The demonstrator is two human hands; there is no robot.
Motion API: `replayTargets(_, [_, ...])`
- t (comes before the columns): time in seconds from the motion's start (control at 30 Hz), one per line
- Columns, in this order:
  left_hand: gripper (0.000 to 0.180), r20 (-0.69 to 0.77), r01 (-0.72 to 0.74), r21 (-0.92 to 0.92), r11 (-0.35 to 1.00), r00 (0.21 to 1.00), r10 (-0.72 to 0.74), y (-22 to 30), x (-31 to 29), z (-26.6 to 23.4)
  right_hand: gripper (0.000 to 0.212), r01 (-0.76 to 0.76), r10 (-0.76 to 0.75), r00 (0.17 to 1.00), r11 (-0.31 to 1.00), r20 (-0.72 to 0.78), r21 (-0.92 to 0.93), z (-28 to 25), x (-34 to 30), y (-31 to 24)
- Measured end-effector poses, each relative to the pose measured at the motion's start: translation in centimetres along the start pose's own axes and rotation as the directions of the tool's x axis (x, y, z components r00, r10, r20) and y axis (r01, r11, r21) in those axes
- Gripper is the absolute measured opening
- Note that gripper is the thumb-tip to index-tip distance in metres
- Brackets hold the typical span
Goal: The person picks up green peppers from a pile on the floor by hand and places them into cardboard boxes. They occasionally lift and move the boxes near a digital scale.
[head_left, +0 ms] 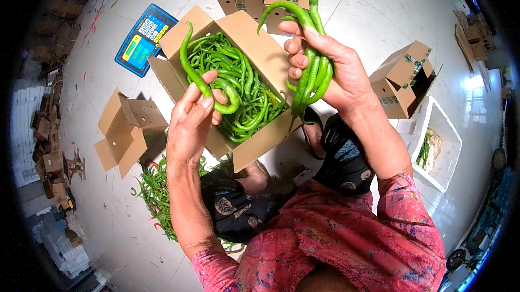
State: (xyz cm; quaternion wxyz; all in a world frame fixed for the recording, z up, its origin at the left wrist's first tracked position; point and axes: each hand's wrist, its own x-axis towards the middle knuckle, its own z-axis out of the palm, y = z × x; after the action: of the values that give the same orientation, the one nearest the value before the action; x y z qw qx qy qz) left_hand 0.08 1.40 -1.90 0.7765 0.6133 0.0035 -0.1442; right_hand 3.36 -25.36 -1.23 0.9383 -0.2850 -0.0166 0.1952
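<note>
Packing peppers: my left hand (192, 121) grips one pepper (201, 78), right hand (330, 70) clutches a bunch (313, 78), box (265, 48) nearly full, pile (157, 189) left.

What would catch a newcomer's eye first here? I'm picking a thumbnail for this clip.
The bright long green chili peppers: a bunch gripped in the right hand, top centre, and one curved pepper held in the left hand. Between the hands sits an open brown cardboard box full of peppers, with a blue weighing scale behind it on the pale floor.

pale floor (352, 27) | cardboard boxes (130, 129) | blue scale (145, 39) | loose green peppers (154, 192) | white foam box (441, 146)
</note>
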Motion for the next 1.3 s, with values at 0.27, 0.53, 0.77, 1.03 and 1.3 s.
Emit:
replayTargets(0.27, [0.056,0.008,0.008,-0.052,0.999,1.0,-0.007,0.3,0.4,-0.2,0.041,-0.013,0.013,1.0,1.0,0.006,0.025,-0.2,-0.4,-0.7])
replayTargets(0.53, [0.042,-0.171,-0.02,0.627,0.778,0.972,0.163,-0.9,0.5,0.7,0.04,0.0,0.0,1.0,1.0,-0.02,0.006,-0.4,-0.6,-1.2])
replayTargets(0.77, [0.021,0.108,-0.148,0.972,0.181,0.971,0.211,-1.8,-1.0,2.8,0.04,0.004,-0.004,1.0,0.999,-0.01,-0.036,-1.5,-0.6,-1.9])
replayTargets(1.03, [0.028,0.139,-0.125,0.986,0.106,0.982,-0.126,-4.9,-2.1,2.7,0.039,0.03,-0.029,0.999,0.998,0.018,-0.061,-1.2,-0.8,-1.7])
replayTargets(1.3, [0.021,0.215,-0.29,0.851,0.438,0.953,0.213,-4.1,-1.5,3.4,0.042,-0.035,0.032,0.999,0.997,-0.042,-0.064,-1.0,-0.3,0.1])
